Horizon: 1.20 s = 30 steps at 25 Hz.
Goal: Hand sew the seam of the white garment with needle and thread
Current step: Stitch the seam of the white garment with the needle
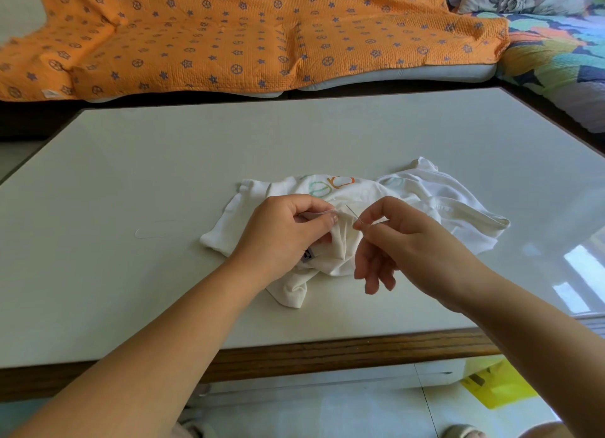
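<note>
While the small white knit garment (425,195) is lying crumpled near the middle of the pale, glossy table top (163,162), both hands are working at its near side. The cloth is looking soft and ribbed at its hems, with one end spreading out to the right in loose folds and another part trailing towards the table's wooden front edge. Printed rings in teal and orange (327,185) are showing on the upper face of the fabric, and a small dark label (307,255) is peeking out just below the left hand.

The left hand (284,237) is gripping a bunched fold of the garment, its fingers curling under and its thumb pressing along the top, so that a ridge of cloth is standing up between the two hands. The right hand (406,241) is pinching the lower end of a thin metal needle (353,214) between thumb and forefinger, while its other fingers are hanging loosely downwards. The needle is tilting, its tip pointing up and to the left over the raised fold; whether it is piercing the cloth cannot be told.

A faint loop of pale thread (147,233) is lying on the table well to the left of the garment. Behind the table, an orange quilted blanket with purple stars (229,34) is covering a sofa.
</note>
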{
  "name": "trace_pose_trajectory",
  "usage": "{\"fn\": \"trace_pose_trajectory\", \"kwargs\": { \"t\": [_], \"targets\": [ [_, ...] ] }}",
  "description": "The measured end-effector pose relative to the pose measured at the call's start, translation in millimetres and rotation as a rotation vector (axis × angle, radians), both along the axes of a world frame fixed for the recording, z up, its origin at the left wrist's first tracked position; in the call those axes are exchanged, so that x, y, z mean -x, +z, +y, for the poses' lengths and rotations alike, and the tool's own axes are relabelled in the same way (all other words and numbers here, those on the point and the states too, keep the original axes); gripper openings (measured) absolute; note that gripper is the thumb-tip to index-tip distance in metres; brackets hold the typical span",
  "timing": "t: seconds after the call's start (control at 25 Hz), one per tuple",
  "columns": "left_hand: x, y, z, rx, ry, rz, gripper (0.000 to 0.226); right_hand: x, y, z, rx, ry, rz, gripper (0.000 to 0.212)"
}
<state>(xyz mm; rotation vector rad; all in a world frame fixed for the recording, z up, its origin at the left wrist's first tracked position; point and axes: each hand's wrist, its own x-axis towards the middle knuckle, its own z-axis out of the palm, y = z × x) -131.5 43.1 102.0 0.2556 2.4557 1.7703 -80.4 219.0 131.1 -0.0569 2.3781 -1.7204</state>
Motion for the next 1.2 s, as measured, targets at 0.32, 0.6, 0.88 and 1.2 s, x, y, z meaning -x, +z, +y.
{"fn": "trace_pose_trajectory", "kwargs": {
  "t": [0.32, 0.6, 0.88, 1.2],
  "targets": [
    [-1, 1, 0, 0.002, -0.014, 0.004, 0.004, 3, -6, -4, -0.139, 0.023, -0.002, 0.021],
    [-2, 1, -1, 0.013, -0.032, 0.019, 0.005, 5, -7, -5, -0.155, 0.015, 0.005, 0.022],
    [-5, 2, 2, 0.041, -0.047, 0.056, 0.007, 5, -10, -7, -0.171, -0.018, 0.038, 0.020],
    [-9, 3, 6, 0.002, -0.054, 0.100, 0.015, 7, -15, -6, -0.043, -0.033, 0.011, 0.007]
  ]
}}
